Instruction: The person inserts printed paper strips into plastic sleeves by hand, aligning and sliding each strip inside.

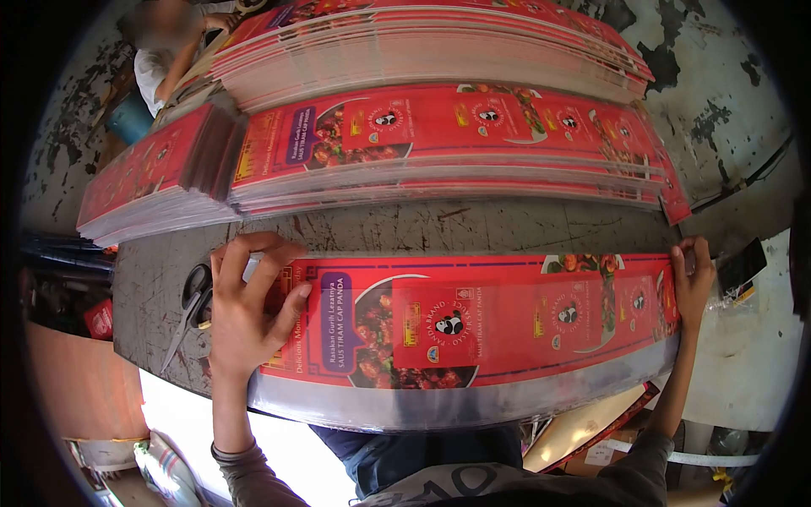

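A long red printed banner [515, 317] with food pictures and panda logos lies across the table's near side. Clear plastic film [456, 404] extends past its near edge and overhangs the table. My left hand [249, 308] grips the banner's left end, fingers bent at the far corner and thumb on the print. At the far right corner, my right hand [694, 275] has its fingers closed on the end of the banner. Black-handled scissors [190, 314] lie on the table just left of my left hand, partly hidden by it.
Behind the banner lie a stack of similar red banners [448, 135], a taller stack [439, 63] and a shorter stack at left [148, 173]. The scratched grey tabletop [363, 228] shows between. A person [169, 63] is at the far left, beyond the stacks.
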A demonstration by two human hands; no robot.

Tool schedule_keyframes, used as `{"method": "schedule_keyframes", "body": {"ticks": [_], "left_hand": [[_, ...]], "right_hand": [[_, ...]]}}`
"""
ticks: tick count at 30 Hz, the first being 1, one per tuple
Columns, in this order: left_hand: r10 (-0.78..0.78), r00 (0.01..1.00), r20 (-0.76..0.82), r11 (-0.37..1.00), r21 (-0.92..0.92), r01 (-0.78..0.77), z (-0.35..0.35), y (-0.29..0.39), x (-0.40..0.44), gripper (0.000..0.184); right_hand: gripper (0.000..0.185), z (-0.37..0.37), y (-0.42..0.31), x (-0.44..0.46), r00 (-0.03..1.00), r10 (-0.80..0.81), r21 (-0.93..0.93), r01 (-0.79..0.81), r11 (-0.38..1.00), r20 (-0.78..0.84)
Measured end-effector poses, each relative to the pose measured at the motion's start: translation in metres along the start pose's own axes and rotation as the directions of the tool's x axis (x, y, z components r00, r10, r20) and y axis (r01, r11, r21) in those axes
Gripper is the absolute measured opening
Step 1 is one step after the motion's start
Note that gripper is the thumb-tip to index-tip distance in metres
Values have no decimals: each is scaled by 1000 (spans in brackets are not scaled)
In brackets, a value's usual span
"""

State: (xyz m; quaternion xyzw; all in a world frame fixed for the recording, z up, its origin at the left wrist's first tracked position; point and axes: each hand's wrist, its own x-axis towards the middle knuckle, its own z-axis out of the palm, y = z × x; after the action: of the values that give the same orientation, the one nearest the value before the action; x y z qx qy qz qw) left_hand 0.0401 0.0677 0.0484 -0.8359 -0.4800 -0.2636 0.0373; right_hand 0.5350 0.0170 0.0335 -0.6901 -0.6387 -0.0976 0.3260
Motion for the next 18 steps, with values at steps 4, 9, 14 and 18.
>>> {"method": "schedule_keyframes", "body": {"ticks": [4,9,14,18], "left_hand": [[55,998,22,998,-2,-55,0,-1,1,30],[61,998,6,997,36,-61,1,-2,-1,35],[49,999,0,999,15,-49,1,-2,-2,34],[71,998,3,998,1,-71,1,-2,-2,30]], "right_hand": [[14,-2,0,1,999,-24,-43,25,999,24],[21,-1,7,0,996,-80,-50,81,995,27],[25,-4,13,-1,997,-11,-45,14,999,72],[25,-5,14,-2,997,-33,-81,39,996,73]]}}
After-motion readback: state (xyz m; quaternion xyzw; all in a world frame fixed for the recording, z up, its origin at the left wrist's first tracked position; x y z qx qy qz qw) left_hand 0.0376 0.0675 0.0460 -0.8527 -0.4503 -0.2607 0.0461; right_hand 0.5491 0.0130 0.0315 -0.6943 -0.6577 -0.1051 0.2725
